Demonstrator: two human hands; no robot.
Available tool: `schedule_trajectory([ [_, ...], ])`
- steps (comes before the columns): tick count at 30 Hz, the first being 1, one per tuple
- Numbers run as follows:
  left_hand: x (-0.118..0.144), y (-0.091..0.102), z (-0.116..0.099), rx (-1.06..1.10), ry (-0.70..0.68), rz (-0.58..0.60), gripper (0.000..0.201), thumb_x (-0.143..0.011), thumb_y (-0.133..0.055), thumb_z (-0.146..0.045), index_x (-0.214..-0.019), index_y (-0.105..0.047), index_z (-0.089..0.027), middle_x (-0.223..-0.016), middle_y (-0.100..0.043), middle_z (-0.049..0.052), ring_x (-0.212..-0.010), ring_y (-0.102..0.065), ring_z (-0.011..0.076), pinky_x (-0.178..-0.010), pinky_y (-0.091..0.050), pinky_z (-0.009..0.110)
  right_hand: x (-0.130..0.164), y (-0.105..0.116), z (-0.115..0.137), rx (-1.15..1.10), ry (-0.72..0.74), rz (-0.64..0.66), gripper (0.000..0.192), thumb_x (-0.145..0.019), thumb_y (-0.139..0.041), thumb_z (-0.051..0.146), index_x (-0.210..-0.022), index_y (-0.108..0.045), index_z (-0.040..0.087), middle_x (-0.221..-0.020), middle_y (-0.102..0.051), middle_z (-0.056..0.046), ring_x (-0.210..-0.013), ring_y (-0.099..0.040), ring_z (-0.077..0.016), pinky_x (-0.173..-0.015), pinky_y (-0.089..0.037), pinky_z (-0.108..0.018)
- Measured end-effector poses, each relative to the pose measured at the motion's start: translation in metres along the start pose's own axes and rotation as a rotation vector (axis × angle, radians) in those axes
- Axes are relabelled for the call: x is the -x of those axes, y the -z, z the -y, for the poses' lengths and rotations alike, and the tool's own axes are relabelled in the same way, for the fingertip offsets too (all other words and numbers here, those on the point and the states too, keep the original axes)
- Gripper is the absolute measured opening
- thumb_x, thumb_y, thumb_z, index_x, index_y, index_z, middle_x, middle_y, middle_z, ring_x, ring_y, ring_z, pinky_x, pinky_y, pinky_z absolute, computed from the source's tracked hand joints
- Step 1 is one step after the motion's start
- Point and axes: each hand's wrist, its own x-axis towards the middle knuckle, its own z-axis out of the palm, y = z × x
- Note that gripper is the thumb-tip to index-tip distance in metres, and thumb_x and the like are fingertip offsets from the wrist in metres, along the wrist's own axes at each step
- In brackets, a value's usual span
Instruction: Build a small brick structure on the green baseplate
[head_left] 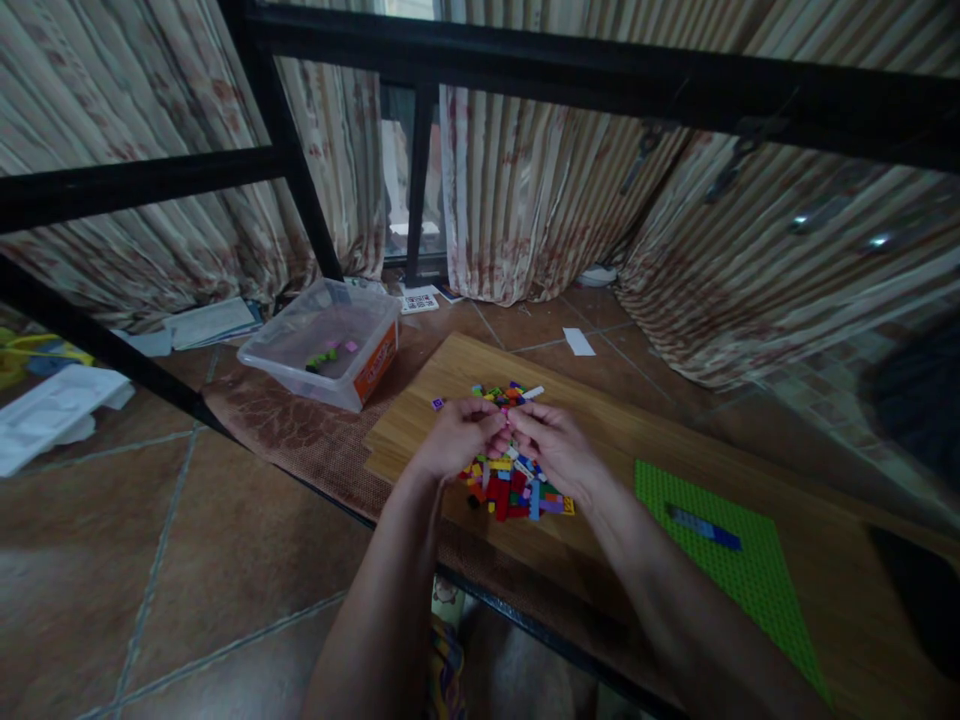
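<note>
My left hand (466, 436) and my right hand (553, 442) meet over a heap of loose toy bricks (514, 490) on a wooden board (615, 415). Between the fingertips of both hands is a small pink brick (505, 411), mostly covered by the fingers. The fingers of each hand are pinched together. Red, blue, yellow, orange, purple and white bricks show around and below the hands. A single purple brick (439, 404) lies just left of the heap.
A clear plastic box (300, 375) with a few green and pink bricks stands at the left. A green studded baseplate (731, 555) with a blue and grey brick strip (705, 527) lies at the right, near a dark flat object (915, 590). A black metal frame (480, 45) crosses overhead.
</note>
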Motion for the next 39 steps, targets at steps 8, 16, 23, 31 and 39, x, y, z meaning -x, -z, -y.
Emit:
schedule_trajectory([
  [8, -0.004, 0.010, 0.008, -0.311, 0.004, -0.052, 0.015, -0.077, -0.064, -0.025, -0.068, -0.061, -0.013, -0.056, -0.061, -0.001, -0.050, -0.055, 0.0087, -0.050, -0.042, 0.019, 0.006, 0.027, 0.003, 0.559, 0.120, -0.091, 0.018, -0.077, -0.064, 0.036, -0.072, -0.063, 0.019, -0.056, -0.055, 0.004, -0.048, -0.045, -0.0093, -0.049, -0.034, -0.023],
  [16, -0.004, 0.018, 0.010, -0.853, -0.117, -0.066, 0.021, -0.071, -0.066, -0.035, -0.066, -0.069, -0.015, -0.058, -0.063, -0.001, -0.056, -0.053, 0.0115, -0.051, -0.035, 0.020, 0.013, 0.038, 0.009, 1.270, 0.175, -0.052, 0.013, -0.079, -0.059, 0.015, -0.088, -0.068, 0.019, -0.088, -0.068, -0.004, -0.078, -0.063, -0.0163, -0.070, -0.043, -0.026],
  [23, -0.008, 0.028, 0.004, -0.919, -0.046, -0.357, 0.027, -0.082, -0.052, -0.032, -0.067, -0.066, -0.014, -0.054, -0.055, -0.001, -0.054, -0.047, 0.0098, -0.051, -0.029, 0.020, 0.000, 0.032, 0.014, 1.303, 0.261, -0.055, 0.017, -0.083, -0.057, 0.016, -0.094, -0.069, 0.020, -0.094, -0.069, -0.004, -0.084, -0.064, -0.0165, -0.077, -0.045, -0.027],
  [31, -0.009, 0.040, 0.000, -0.897, -0.043, -0.558, 0.020, -0.078, -0.052, -0.023, -0.068, -0.066, -0.015, -0.054, -0.050, -0.001, -0.056, -0.044, 0.0120, -0.054, -0.027, 0.023, -0.052, 0.006, 0.006, 1.471, 0.387, 0.085, 0.026, -0.086, -0.056, 0.017, -0.108, -0.068, 0.020, -0.106, -0.066, -0.011, -0.101, -0.059, -0.0240, -0.090, -0.041, -0.033],
  [39, -0.010, 0.043, 0.002, -0.916, -0.013, -0.544, 0.022, -0.080, -0.054, -0.029, -0.076, -0.070, -0.014, -0.058, -0.055, 0.000, -0.059, -0.047, 0.0133, -0.056, -0.028, 0.024, -0.072, 0.014, -0.001, 1.479, 0.315, 0.188, 0.021, -0.079, -0.064, 0.019, -0.099, -0.070, 0.022, -0.103, -0.066, -0.008, -0.097, -0.059, -0.0222, -0.084, -0.042, -0.032],
])
